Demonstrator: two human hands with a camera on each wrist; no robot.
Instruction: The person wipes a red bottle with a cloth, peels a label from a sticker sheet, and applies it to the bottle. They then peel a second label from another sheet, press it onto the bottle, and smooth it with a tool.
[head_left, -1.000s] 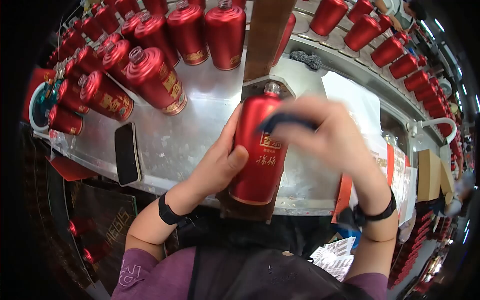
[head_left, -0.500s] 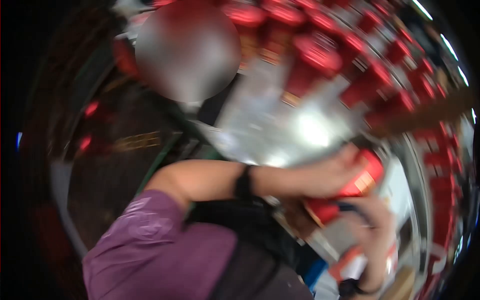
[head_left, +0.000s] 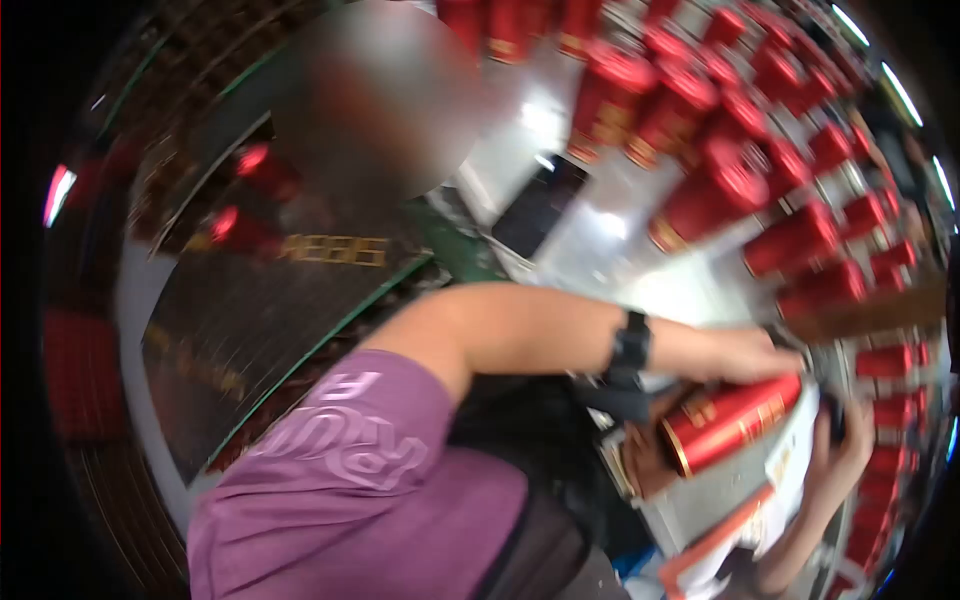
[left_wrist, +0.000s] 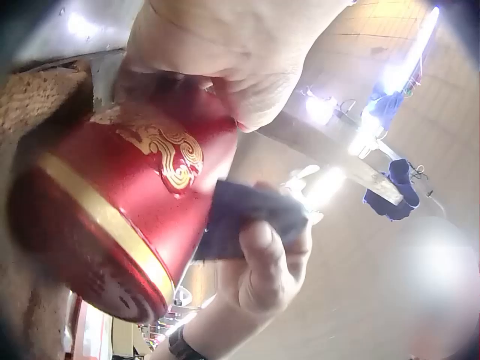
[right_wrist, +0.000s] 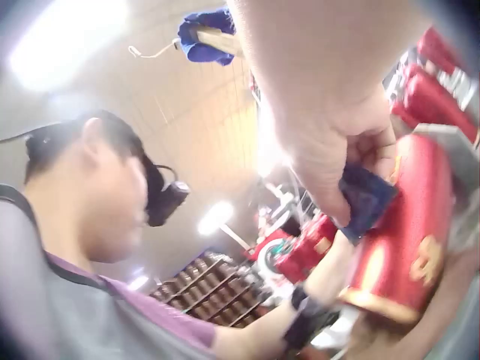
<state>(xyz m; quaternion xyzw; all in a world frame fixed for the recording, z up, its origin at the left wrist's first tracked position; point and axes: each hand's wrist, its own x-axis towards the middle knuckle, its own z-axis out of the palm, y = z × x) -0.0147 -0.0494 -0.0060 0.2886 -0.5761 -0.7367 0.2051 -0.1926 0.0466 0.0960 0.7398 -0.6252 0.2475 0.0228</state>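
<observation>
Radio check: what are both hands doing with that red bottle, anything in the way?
Left hand gripping red bottle. Right hand pinching dark blue cloth at the bottle's side. Nothing visibly in the way.

On my head-view feed, from the held bottle, I log: smartphone, upper left; standing bottles, above; wooden beam, upper right; cloth, just right.
</observation>
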